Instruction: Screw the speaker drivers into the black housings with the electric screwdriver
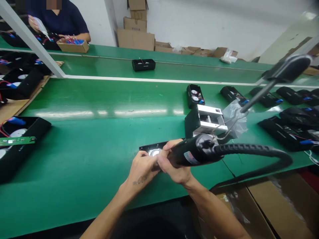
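Observation:
My right hand (pixel 175 167) is wrapped around a black electric screwdriver (pixel 184 153), which lies nearly level with its cable end to the right. Its tip is hidden behind my fingers. Against the green bench, my left hand (pixel 143 167) grips the near side of a black speaker housing (pixel 147 147), with a shiny round speaker showing inside it. Both hands meet over this housing and cover most of it. Just beyond them stands a black and silver screw feeder (pixel 206 121).
A thick black cable (pixel 259 151) loops off to the right. More black housings stand at right (pixel 279 131) and left (pixel 27 142), one with a green circuit board (pixel 18 141) across it. Across the bench, a person (pixel 64 20) works beside a carton (pixel 73 47). A metal hanger arm (pixel 261 94) rises at right.

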A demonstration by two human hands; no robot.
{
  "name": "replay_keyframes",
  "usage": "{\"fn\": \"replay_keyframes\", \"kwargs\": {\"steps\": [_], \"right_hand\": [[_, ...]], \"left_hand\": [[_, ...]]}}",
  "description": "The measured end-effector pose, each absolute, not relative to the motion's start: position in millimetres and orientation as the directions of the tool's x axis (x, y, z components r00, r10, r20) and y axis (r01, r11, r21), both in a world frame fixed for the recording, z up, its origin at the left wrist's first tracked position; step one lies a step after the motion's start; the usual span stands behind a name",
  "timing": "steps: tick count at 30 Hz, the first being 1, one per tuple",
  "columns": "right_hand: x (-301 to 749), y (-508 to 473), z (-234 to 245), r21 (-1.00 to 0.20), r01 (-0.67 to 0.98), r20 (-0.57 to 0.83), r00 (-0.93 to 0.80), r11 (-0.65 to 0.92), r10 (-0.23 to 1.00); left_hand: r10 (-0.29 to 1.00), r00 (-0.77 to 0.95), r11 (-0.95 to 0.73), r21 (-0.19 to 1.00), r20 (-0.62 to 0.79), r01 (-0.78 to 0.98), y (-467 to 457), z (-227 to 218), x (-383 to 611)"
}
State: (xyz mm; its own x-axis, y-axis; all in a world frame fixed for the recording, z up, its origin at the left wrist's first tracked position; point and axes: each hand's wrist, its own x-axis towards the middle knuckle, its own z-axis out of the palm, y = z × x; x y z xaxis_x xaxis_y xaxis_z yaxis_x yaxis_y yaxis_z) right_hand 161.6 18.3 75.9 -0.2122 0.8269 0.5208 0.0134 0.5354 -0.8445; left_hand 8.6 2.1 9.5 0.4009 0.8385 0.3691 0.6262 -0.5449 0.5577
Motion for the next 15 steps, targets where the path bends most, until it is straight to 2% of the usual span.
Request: {"fn": "replay_keyframes", "kwargs": {"steps": [4, 12, 15], "right_hand": [[162.9, 18.6, 76.9, -0.79, 0.094, 0.583, -0.189, 0.605, 0.79], [159.9, 17.2, 76.1, -0.735, 0.133, 0.634, -0.214, 0.665, 0.743], [162.3, 14.2, 80.8, -0.773, 0.126, 0.585, -0.239, 0.622, 0.775]], "left_hand": [[0.833, 0.402, -0.554, 0.565, 0.381, 0.612, 0.7, 14.4, 8.6], [0.849, 0.386, -0.528, 0.596, 0.36, 0.605, 1.9, 17.1, 10.2], [0.847, 0.375, -0.531, 0.6, 0.377, 0.598, -0.4, 9.4, 10.3]]}}
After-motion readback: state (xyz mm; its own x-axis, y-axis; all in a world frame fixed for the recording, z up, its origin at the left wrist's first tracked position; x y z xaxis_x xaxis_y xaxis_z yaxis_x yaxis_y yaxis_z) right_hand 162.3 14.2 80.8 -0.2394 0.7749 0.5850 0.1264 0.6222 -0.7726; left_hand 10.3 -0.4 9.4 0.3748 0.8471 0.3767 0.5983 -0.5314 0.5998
